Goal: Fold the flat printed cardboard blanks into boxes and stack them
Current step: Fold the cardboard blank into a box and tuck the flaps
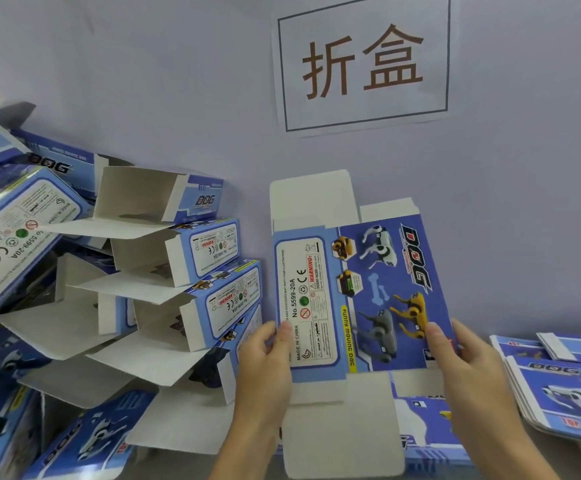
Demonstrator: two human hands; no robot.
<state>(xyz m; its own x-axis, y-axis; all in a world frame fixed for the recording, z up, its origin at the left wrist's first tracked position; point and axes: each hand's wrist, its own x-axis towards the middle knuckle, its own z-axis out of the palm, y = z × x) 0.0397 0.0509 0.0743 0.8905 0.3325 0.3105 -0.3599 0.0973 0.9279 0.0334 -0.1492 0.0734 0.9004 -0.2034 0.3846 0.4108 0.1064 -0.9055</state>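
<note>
Both hands gripping one flat blue box blank (358, 299), mid-frame

Left hand (265, 368) pinches its left edge, right hand (469, 368) its right; folded boxes (192, 271) piled at left.

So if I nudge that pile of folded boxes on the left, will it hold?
Probably not. The folded boxes lie crooked, with open flaps sticking out, so a push would likely shift or topple them. They look empty, thin card, so likely light and easily dented.
</note>
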